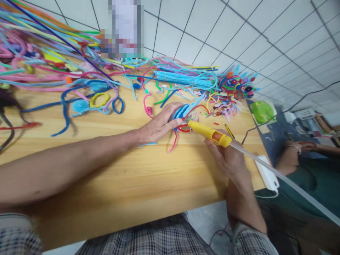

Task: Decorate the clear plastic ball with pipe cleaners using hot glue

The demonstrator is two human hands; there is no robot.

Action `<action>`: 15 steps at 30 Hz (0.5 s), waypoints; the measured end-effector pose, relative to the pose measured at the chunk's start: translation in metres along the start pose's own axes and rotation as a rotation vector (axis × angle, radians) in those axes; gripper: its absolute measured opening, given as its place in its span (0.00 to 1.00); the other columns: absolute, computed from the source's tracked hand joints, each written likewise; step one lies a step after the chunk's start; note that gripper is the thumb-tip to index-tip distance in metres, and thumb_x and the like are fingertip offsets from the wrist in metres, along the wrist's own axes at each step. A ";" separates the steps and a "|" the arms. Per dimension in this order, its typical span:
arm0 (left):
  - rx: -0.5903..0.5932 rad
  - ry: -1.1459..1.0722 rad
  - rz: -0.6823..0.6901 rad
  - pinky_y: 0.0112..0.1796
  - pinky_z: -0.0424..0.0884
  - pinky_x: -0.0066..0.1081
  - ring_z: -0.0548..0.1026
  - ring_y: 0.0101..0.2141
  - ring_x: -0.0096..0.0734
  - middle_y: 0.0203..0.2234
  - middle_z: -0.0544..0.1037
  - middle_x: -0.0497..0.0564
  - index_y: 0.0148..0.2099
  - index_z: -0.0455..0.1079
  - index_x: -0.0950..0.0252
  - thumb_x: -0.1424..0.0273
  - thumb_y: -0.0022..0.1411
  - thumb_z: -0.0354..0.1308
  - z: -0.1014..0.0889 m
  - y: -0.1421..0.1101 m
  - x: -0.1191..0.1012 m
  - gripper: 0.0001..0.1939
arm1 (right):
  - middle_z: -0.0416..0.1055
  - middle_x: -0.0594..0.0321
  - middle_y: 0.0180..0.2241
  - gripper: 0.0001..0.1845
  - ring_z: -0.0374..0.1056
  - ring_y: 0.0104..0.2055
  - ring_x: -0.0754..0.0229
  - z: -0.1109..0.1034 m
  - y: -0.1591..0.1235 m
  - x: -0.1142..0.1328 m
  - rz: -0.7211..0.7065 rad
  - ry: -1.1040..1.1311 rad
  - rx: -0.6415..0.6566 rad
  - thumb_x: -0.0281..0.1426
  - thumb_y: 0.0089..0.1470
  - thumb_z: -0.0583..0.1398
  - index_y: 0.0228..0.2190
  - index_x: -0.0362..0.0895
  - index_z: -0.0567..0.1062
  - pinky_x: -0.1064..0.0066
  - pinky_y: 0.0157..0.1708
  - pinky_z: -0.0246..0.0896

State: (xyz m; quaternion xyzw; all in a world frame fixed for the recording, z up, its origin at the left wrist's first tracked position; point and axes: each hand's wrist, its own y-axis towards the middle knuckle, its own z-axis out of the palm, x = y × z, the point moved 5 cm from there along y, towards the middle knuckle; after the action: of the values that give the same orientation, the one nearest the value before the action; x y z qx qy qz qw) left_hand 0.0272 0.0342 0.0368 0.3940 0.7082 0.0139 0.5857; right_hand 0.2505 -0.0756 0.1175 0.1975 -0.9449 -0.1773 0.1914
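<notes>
My right hand (228,156) is wrapped round a yellow hot glue gun (208,133), with a long clear glue stick (281,177) running out of its back end. The gun's nozzle points left, close to or touching a pipe-cleaner piece. That piece, made of blue pipe cleaners (183,111) with red and pink strands, lies under my left hand (162,124). Thumb and fingers of my left hand close on its left side; part of it is hidden by them. A pink pipe cleaner (173,142) hangs from it toward me.
Loose pipe cleaners (66,67) in many colours cover the back left. A light-blue bundle (183,79) and finished-looking colourful figures (239,85) stand along the back. Scissors (213,113) lie behind the glue gun. A white power strip (267,173) sits at the right edge, near another person's arm (289,156).
</notes>
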 end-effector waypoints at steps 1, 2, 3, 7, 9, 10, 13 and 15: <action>0.001 0.001 0.000 0.75 0.61 0.54 0.66 0.72 0.51 0.71 0.68 0.62 0.76 0.61 0.61 0.46 0.80 0.51 0.000 0.000 0.000 0.34 | 0.84 0.55 0.45 0.12 0.81 0.43 0.47 0.000 0.000 0.000 0.001 -0.003 0.002 0.40 0.71 0.62 0.51 0.50 0.78 0.56 0.41 0.77; 0.003 0.003 0.000 0.75 0.61 0.54 0.66 0.72 0.51 0.71 0.68 0.62 0.76 0.60 0.61 0.46 0.80 0.50 0.000 0.000 0.000 0.34 | 0.84 0.55 0.45 0.12 0.81 0.43 0.47 0.000 0.000 0.000 0.000 -0.007 0.003 0.40 0.71 0.62 0.51 0.50 0.78 0.56 0.41 0.77; 0.005 0.006 0.002 0.75 0.61 0.54 0.66 0.72 0.51 0.71 0.68 0.63 0.76 0.60 0.61 0.46 0.80 0.50 0.000 0.000 -0.001 0.33 | 0.84 0.55 0.45 0.12 0.81 0.43 0.47 0.000 0.000 0.001 -0.004 -0.010 0.000 0.40 0.71 0.62 0.50 0.50 0.78 0.56 0.40 0.76; 0.007 0.016 0.015 0.74 0.62 0.57 0.67 0.71 0.52 0.71 0.69 0.64 0.75 0.59 0.62 0.48 0.81 0.51 0.000 0.000 -0.002 0.32 | 0.84 0.55 0.44 0.11 0.81 0.43 0.47 -0.002 0.001 0.001 -0.013 -0.001 -0.020 0.40 0.71 0.62 0.49 0.50 0.78 0.57 0.40 0.76; 0.006 0.016 0.013 0.74 0.62 0.57 0.67 0.71 0.52 0.71 0.69 0.64 0.75 0.59 0.61 0.48 0.81 0.51 0.000 0.000 -0.002 0.32 | 0.83 0.55 0.44 0.11 0.80 0.42 0.48 -0.002 0.002 0.000 0.003 0.022 -0.010 0.40 0.71 0.62 0.49 0.50 0.79 0.57 0.40 0.77; 0.006 0.016 0.011 0.74 0.63 0.57 0.67 0.71 0.52 0.71 0.69 0.63 0.75 0.60 0.60 0.48 0.81 0.51 0.000 0.000 -0.002 0.32 | 0.83 0.56 0.43 0.11 0.80 0.42 0.48 -0.002 0.002 0.000 0.012 0.035 0.001 0.40 0.70 0.62 0.48 0.50 0.79 0.56 0.40 0.77; 0.005 0.011 0.009 0.74 0.63 0.56 0.67 0.71 0.52 0.71 0.69 0.64 0.75 0.60 0.61 0.48 0.80 0.51 0.000 0.000 -0.001 0.32 | 0.83 0.56 0.43 0.09 0.81 0.42 0.48 -0.003 0.002 0.000 0.016 0.050 0.020 0.39 0.70 0.63 0.47 0.49 0.79 0.57 0.40 0.77; 0.003 0.009 0.006 0.74 0.63 0.56 0.67 0.71 0.52 0.71 0.69 0.64 0.75 0.60 0.61 0.47 0.80 0.51 0.000 -0.001 -0.001 0.33 | 0.83 0.56 0.43 0.09 0.81 0.42 0.49 -0.003 0.001 0.000 0.001 0.040 0.010 0.39 0.70 0.63 0.47 0.49 0.79 0.58 0.40 0.77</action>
State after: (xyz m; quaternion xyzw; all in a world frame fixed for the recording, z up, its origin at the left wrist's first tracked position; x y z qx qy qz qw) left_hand 0.0268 0.0334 0.0371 0.3968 0.7097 0.0165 0.5819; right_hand 0.2514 -0.0758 0.1206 0.2016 -0.9419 -0.1683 0.2095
